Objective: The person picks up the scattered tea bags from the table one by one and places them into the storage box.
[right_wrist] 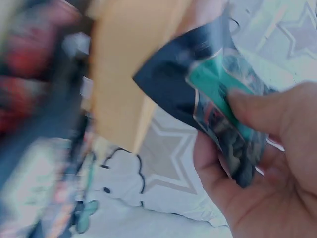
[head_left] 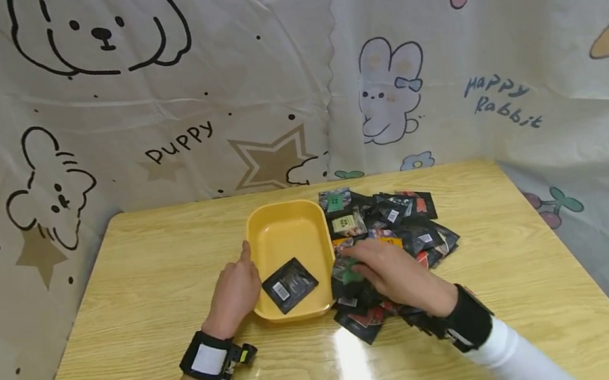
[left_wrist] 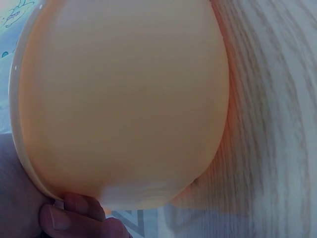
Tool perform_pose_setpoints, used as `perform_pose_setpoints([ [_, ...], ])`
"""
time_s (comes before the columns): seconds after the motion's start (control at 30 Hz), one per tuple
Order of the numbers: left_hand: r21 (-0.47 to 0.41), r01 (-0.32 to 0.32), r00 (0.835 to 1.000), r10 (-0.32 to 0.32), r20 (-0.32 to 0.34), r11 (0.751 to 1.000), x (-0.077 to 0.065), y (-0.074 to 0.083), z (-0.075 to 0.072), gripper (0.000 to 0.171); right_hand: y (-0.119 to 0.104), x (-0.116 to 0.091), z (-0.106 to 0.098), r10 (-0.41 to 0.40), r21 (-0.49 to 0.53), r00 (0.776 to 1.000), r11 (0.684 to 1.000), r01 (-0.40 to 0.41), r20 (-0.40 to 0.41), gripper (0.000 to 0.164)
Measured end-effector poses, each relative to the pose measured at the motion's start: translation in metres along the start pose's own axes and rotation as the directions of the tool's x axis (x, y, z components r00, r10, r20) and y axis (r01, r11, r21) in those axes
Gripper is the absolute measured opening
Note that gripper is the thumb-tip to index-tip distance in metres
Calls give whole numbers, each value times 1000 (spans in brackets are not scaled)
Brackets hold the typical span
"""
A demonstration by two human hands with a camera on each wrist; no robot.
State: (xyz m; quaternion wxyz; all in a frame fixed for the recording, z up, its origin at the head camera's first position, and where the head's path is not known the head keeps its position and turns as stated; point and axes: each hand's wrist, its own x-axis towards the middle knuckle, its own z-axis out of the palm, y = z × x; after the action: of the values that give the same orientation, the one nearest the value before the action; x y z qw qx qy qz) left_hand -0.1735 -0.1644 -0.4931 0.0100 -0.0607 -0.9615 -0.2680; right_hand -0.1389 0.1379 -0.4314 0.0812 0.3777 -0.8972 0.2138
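A yellow plastic tray (head_left: 287, 232) stands on the table with one black packet (head_left: 290, 285) lying inside it. At its left rim is my left hand (head_left: 235, 294), its index finger pointing along the edge; in the left wrist view the other fingers (left_wrist: 81, 223) curl at the rim of the tray (left_wrist: 133, 114). My right hand (head_left: 391, 269) pinches a black packet with a green label (right_wrist: 223, 89) between thumb and fingers, just right of the tray and over a pile of packets (head_left: 415, 229).
The pile of mostly black packets spreads over the table right of the tray, some reaching its right wall. The wooden table (head_left: 166, 258) ends at a printed cloth backdrop (head_left: 265, 90) behind.
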Motion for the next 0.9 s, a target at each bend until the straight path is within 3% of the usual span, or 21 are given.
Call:
perform_pose_setpoints([
  [0.07, 1, 0, 1000, 0, 1, 1000, 0, -1, 0, 53, 3, 21, 2, 28, 31, 1000, 999, -28, -2, 27],
  [0.17, 3, 0, 1000, 0, -5, 1000, 0, -1, -1, 53, 6, 45, 10, 51, 132, 996, 989, -60, 72, 31],
  [0.27, 6, 5, 1000, -5, -9, 1000, -1, -1, -2, 53, 8, 58, 20, 74, 201, 981, 973, -110, 178, 53],
  [0.4, 29, -10, 1000, 10, -8, 1000, -1, -2, -5, 53, 11, 56, 21, 120, 151, 964, 976, -159, 237, 88],
  [0.67, 60, -28, 999, 30, -30, 998, 1, -2, -4, 53, 37, -4, -7, 264, -4, 943, 963, -269, 202, 115],
  [0.9, 35, -26, 999, 27, -20, 999, 2, -2, -1, 53, 52, -76, -21, 383, -158, 887, 923, -352, 259, 121],
])
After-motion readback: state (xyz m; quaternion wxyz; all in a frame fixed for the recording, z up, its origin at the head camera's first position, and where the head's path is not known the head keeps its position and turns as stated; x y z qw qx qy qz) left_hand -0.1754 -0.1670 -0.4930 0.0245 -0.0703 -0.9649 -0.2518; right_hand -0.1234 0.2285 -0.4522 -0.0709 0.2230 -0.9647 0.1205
